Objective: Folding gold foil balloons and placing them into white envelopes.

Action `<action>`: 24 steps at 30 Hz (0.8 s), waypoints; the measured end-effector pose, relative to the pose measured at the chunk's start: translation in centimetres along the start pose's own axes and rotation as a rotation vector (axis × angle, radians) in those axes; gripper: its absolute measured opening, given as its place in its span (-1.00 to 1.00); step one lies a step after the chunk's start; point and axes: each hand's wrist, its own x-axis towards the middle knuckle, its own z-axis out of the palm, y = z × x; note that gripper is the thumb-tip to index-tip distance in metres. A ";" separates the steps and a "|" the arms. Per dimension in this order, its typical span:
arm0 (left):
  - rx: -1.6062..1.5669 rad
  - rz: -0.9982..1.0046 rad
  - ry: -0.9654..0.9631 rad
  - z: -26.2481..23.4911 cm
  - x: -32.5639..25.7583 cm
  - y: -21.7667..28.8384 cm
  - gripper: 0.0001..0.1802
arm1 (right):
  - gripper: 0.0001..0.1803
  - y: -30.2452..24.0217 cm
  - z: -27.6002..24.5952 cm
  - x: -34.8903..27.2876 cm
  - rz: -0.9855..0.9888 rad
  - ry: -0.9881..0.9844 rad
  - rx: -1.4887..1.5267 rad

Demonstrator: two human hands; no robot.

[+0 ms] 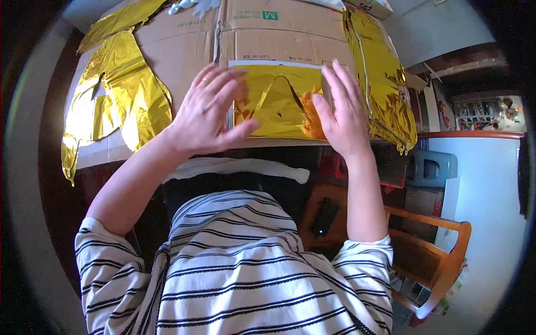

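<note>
A shiny gold foil sheet lies over a white-edged flat panel at the near edge of the cardboard. The foil has a curved crease or gap in its middle and mirrors my hands in orange. My left hand hovers at its left side, fingers spread and slightly blurred, holding nothing. On the opposite side is my right hand, also with fingers stretched out and thumb apart. Whether either palm touches the panel's edge I cannot tell.
Flattened cardboard covers the table. Crumpled gold foil hangs over its left side; more gold foil with a pale cord drapes the right. A long white roll lies before me. A wooden chair and grey-blue stool stand right.
</note>
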 end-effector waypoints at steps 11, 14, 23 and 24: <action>0.116 -0.091 -0.129 4.5 1.0 0.7 0.23 | -0.17 1.2 3.4 -0.4 0.071 -0.318 -0.146; 0.135 -0.102 -0.166 4.2 1.1 0.5 0.24 | -0.16 1.0 3.3 -0.2 0.072 -0.324 -0.153; -0.042 -0.153 -0.120 3.7 0.7 -0.2 0.25 | -0.14 1.1 3.6 0.2 0.069 -0.340 -0.175; -0.138 -0.174 -0.100 3.2 0.8 -0.4 0.24 | -0.14 1.2 3.6 0.2 0.069 -0.345 -0.177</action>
